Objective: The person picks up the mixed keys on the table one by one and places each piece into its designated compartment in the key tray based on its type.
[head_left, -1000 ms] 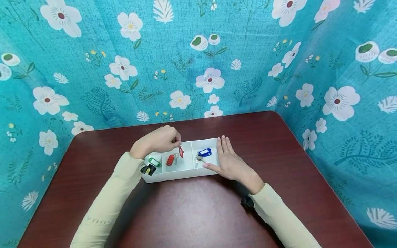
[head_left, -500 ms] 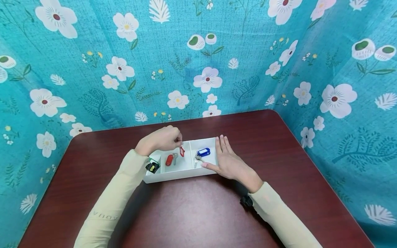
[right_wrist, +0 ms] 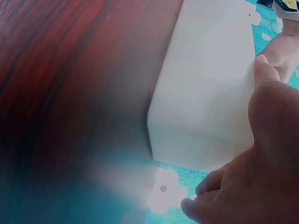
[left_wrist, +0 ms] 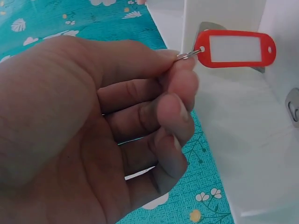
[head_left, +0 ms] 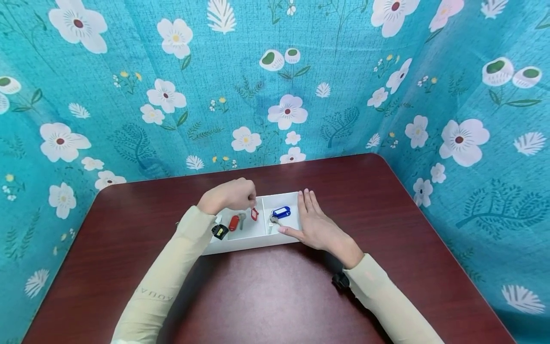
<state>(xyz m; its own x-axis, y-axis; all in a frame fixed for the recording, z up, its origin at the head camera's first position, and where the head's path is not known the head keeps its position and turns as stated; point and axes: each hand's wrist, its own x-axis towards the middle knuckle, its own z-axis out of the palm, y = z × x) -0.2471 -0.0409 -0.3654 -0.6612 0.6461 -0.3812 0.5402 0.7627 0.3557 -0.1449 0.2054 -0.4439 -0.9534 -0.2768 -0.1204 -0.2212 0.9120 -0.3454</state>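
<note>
My left hand (head_left: 234, 195) is over the middle compartment of a white divided tray (head_left: 245, 245). Thumb and forefinger pinch the small metal ring of a red key tag (left_wrist: 236, 48) with a white label; in the head view the tag (head_left: 255, 213) hangs just inside the tray. Another red key tag (head_left: 234, 222) lies in that compartment, beside a silver key (head_left: 242, 220). My right hand (head_left: 320, 227) rests along the tray's right end, fingers straight and thumb over the front rim. Near that thumb, a blue key tag (head_left: 281, 212) and keys (head_left: 273, 220) lie in the right compartment.
A dark red wooden table (head_left: 275, 291) carries the tray. Behind it hangs a turquoise floral curtain (head_left: 249, 105), which also runs down the right side. My left sleeve and a black wrist camera (head_left: 220, 231) cover much of the left compartment.
My left hand has shifted slightly right and toward the front with the red key tag. Its sleeve now hides the green tag in the left compartment. My right hand stays in place.
</note>
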